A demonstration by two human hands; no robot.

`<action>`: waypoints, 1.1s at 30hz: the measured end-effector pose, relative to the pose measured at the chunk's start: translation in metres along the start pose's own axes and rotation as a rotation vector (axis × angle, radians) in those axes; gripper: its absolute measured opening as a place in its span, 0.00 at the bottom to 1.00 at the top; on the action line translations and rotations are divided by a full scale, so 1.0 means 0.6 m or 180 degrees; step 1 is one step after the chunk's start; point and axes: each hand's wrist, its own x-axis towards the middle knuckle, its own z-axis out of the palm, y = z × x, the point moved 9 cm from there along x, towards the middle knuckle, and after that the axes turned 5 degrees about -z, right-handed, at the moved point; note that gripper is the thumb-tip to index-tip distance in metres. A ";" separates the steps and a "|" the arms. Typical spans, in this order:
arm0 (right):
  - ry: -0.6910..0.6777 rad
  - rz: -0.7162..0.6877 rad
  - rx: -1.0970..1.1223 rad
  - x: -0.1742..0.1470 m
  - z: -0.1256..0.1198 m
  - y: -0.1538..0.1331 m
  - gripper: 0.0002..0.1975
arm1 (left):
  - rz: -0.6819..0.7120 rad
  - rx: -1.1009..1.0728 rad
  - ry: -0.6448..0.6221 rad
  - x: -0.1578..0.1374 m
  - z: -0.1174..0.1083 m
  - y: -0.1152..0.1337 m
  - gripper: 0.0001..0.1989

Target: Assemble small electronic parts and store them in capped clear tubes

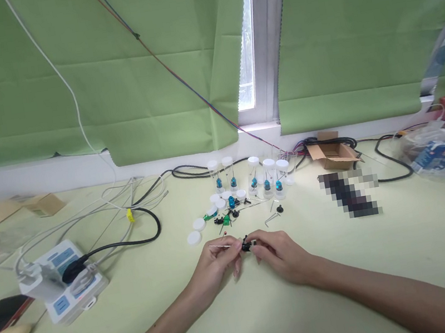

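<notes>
Your left grip (215, 263) pinched a thin metal rod (218, 246) between thumb and fingers, one end jutting out to the left. Your right grip (281, 250) pinched a small black part (246, 246), which sat between the two hands, above the near side of the tabletop (255, 319). Whether rod and part were joined was hidden by your fingertips. Working well here probably called for a light, steady pinch and for keeping the rod in line with the part (a thin rod could easily have bent or slipped).

Just beyond your fingers lay loose green pieces (226, 220), white caps (194, 238) and a black disc-like piece (280, 209), so a careless knuckle might have scattered them. L-shaped keys (272, 219) lay near your right hand. Behind stood capped clear tubes (265, 177) with blue parts inside. The power strip (61, 304) and black cable (158, 227) were well apart, to the left.
</notes>
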 end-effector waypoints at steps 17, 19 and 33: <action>-0.0079 -0.0179 -0.0399 0.001 0.004 -0.005 0.18 | 0.0044 0.0169 -0.0103 -0.003 0.004 0.005 0.17; -0.0105 -0.0184 -0.0442 0.000 0.006 -0.004 0.20 | 0.0044 0.0150 -0.0107 -0.003 0.005 0.005 0.17; -0.0059 0.0027 0.0098 -0.004 0.004 0.000 0.12 | -0.0075 -0.0082 -0.0012 -0.001 0.001 0.000 0.15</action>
